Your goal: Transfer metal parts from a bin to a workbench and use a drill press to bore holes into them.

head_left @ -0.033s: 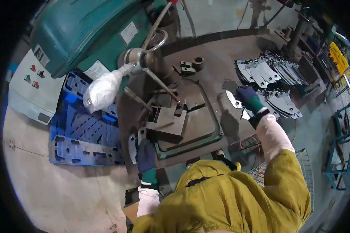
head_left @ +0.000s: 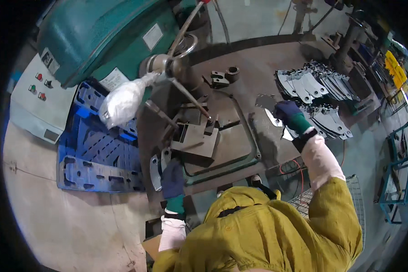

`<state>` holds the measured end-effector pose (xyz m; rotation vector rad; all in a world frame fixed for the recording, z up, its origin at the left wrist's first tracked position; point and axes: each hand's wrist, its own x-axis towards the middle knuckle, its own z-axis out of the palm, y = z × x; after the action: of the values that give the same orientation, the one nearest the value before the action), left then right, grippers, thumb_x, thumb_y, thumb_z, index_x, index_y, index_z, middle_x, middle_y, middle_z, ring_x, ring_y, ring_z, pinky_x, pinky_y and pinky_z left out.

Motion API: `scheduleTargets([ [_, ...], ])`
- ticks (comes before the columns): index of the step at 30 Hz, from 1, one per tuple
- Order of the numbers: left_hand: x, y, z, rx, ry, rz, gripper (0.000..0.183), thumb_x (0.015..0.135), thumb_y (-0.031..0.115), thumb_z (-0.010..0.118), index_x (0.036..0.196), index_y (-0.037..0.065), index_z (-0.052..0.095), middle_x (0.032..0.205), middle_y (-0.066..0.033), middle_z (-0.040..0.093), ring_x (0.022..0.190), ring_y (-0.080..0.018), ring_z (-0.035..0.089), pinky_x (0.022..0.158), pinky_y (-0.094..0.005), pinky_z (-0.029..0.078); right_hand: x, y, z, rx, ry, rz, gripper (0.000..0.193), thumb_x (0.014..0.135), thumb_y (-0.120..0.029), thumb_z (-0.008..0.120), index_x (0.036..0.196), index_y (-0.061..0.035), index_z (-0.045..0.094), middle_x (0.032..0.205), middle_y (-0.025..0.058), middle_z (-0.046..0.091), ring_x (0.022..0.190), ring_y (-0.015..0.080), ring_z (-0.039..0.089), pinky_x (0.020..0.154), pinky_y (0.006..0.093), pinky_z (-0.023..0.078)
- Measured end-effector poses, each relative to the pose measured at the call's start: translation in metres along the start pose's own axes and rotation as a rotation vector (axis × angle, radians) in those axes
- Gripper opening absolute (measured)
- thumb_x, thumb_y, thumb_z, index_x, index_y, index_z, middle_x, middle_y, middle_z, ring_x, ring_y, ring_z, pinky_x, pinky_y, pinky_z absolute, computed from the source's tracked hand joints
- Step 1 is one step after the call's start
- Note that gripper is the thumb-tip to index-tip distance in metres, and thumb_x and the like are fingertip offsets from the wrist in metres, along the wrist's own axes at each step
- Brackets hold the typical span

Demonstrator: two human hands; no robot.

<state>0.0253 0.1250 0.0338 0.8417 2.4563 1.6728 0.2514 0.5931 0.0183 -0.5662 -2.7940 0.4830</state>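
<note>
Both of my hands wear dark blue gloves with green cuffs. My right hand [head_left: 287, 111] is closed at the edge of a curved, shiny metal plate [head_left: 273, 119] on the right of the worktable, beside the stacks. A dull grey flat patch [head_left: 264, 100] shows just beyond it. At the table's near left edge, my left hand [head_left: 172, 181] rests over a flat metal plate [head_left: 166, 155] whose holed end sticks out past the fingers. Another such plate [head_left: 155, 174] lies to its left. The left fingers are pressed out of sight, so their grip does not show.
A steel block fixture [head_left: 196, 141] sits on the green-edged machine bed, under a lever [head_left: 188, 97] and a plastic-wrapped part [head_left: 121, 105]. Stacked curved plates [head_left: 303, 86] are at right. A blue pallet [head_left: 99, 174] and control box [head_left: 36, 104] stand at left.
My left hand has shifted slightly right over the plate. The right hand stays nearly in place, and the whole view has moved a little.
</note>
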Motion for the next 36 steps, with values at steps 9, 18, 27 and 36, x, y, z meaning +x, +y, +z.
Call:
scheduleTargets([
  [9,0.039,0.089,0.025,-0.115,-0.615,0.058,0.045,0.084,0.022,0.073,0.122,0.000,0.062,0.113,-0.0094,0.067,0.098,-0.0196,0.065,0.090,-0.0322,0.050,0.020,-0.149,-0.032,0.512,-0.148,-0.945,0.049,0.066,-0.012,0.069,0.113,0.0001,0.061,0.102,0.0189,0.066,0.088,0.0379,0.066,0.078,0.0445,0.053],
  [18,0.019,0.013,-0.035,-0.520,-0.669,-0.559,0.046,0.086,0.030,0.073,0.120,0.001,0.064,0.102,-0.0066,0.070,0.092,-0.0144,0.063,0.078,-0.0293,0.051,0.059,-0.270,-0.050,0.958,-0.508,0.145,0.039,0.094,-0.024,0.056,0.128,-0.0034,0.060,0.104,0.0095,0.069,0.085,0.0192,0.068,0.075,0.0329,0.055],
  [27,0.011,-0.085,-0.003,0.161,-0.369,-0.202,0.036,0.091,0.029,0.068,0.113,0.001,0.064,0.083,-0.0092,0.065,0.078,-0.0215,0.064,0.067,-0.0337,0.054,0.091,-0.353,-0.136,2.160,-0.815,-0.105,0.057,0.098,-0.050,0.049,0.128,-0.0028,0.056,0.114,0.0120,0.066,0.091,0.0209,0.067,0.081,0.0345,0.056],
  [36,0.038,-0.082,0.045,-0.764,-0.020,-0.644,0.040,0.088,0.034,0.071,0.120,0.010,0.065,0.094,-0.0112,0.068,0.083,-0.0239,0.066,0.073,-0.0337,0.056,0.109,-0.388,-0.171,2.359,-1.053,0.110,0.053,0.094,-0.041,0.058,0.122,0.0047,0.055,0.097,0.0103,0.065,0.091,0.0191,0.063,0.070,0.0312,0.057],
])
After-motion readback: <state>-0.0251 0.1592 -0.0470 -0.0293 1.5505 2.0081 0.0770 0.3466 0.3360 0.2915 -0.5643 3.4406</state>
